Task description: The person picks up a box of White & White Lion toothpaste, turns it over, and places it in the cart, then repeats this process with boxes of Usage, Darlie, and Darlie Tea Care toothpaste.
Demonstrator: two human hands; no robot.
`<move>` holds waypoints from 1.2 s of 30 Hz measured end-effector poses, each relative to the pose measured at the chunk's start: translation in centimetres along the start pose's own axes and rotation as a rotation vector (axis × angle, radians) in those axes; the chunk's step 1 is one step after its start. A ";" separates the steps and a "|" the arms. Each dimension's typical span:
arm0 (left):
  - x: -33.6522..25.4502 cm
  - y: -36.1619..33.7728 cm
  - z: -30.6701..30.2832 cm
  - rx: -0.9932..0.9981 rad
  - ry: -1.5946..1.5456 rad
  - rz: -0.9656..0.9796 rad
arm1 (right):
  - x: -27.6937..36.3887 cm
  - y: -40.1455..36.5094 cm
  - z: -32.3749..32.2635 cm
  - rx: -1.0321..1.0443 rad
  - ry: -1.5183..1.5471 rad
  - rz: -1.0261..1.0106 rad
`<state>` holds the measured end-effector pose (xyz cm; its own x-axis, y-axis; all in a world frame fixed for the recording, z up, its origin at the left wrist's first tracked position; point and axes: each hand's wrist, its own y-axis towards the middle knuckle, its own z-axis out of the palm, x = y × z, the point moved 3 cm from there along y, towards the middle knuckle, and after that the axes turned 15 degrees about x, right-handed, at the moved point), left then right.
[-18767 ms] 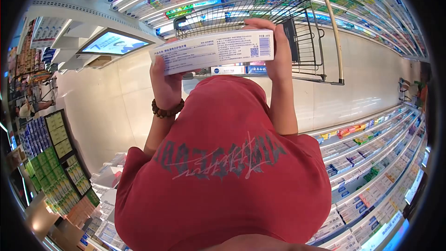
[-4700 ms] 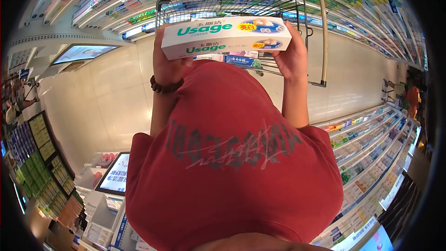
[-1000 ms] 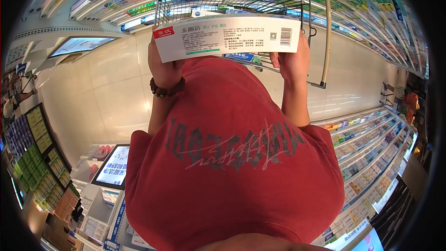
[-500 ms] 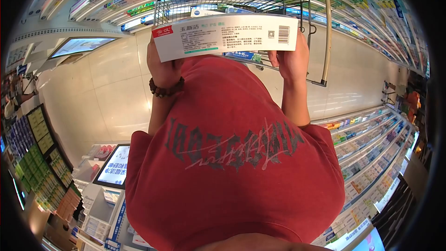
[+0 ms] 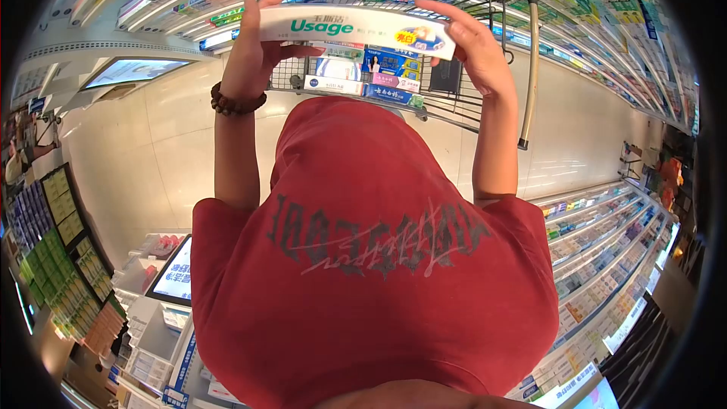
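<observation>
A long white toothpaste box (image 5: 356, 28) with green "Usage" lettering and a yellow badge is held level in front of my chest, above the shopping cart. My left hand (image 5: 256, 60), with a dark bead bracelet (image 5: 238, 100) on its wrist, grips the box's left end, a finger above it and the thumb below. At the other end my right hand (image 5: 486, 53) is closed around the corner, its index finger stretched along the top. Below the box, several packages lie in the cart, among them a blue box (image 5: 394, 60) and a white box (image 5: 333, 85).
The black wire shopping cart (image 5: 468, 106) stands just ahead, its tan handle (image 5: 532, 68) on the right. Shelves of boxed goods (image 5: 598, 7) curve across the front and right. A lit screen (image 5: 136, 72) is at the left, and display trays (image 5: 155, 333) stand at lower left.
The toothpaste box has been turned from its barcode side to its "Usage" side and raised slightly. Both hands have shifted their hold up its ends, uncovering more packages in the cart.
</observation>
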<state>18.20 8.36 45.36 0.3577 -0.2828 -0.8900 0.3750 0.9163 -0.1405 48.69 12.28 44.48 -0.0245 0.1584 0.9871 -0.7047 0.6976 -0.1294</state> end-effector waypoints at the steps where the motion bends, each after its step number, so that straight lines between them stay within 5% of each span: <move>1: 0.4 0.4 -0.8 -0.063 0.084 -0.002 | 0.0 0.6 -0.3 0.057 -0.126 -0.045; 2: 1.1 0.8 -1.7 -0.126 0.167 -0.003 | -0.1 0.9 0.1 0.138 0.031 0.058; 5: 4.3 1.4 -3.7 -0.166 0.343 0.086 | -2.4 2.9 1.2 0.345 -0.274 0.106; 10: 11.4 1.1 -5.1 -0.211 0.530 -0.183 | -12.5 6.8 4.3 0.431 -0.516 0.377; 13: 20.2 0.5 -10.2 -0.288 0.606 -0.082 | -19.9 8.6 2.4 0.403 -0.639 0.465; 15: 26.9 -0.5 -13.2 -0.316 1.208 -0.244 | -23.4 10.2 0.6 0.313 -0.737 0.494; 17: 28.1 0.5 -13.5 0.032 1.165 -0.799 | -29.0 12.9 -1.4 0.032 -0.923 0.363; 18: 29.6 0.4 -13.6 0.002 1.223 -0.794 | -29.9 15.0 -2.2 0.006 -0.984 0.399; 20: 30.9 1.1 -13.1 -0.016 1.298 -0.970 | -32.4 18.9 -3.4 -0.057 -1.089 0.410; 23: 30.5 1.4 -13.1 -0.330 1.229 -0.991 | -38.6 23.4 -4.6 -0.163 -1.184 0.349; 26: 29.9 1.4 -12.7 -0.354 1.176 -0.983 | -45.6 26.0 -5.7 -0.266 -1.294 0.261; 36: 30.7 0.6 -12.3 -0.389 1.165 -1.005 | -52.4 28.6 -8.7 0.217 -0.802 0.513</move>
<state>18.92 3.72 12.64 -0.7830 -0.5967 -0.1755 -0.2529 0.5633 -0.7866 35.99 30.00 -11.71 -0.7834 -0.1715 0.5974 -0.5869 0.5205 -0.6202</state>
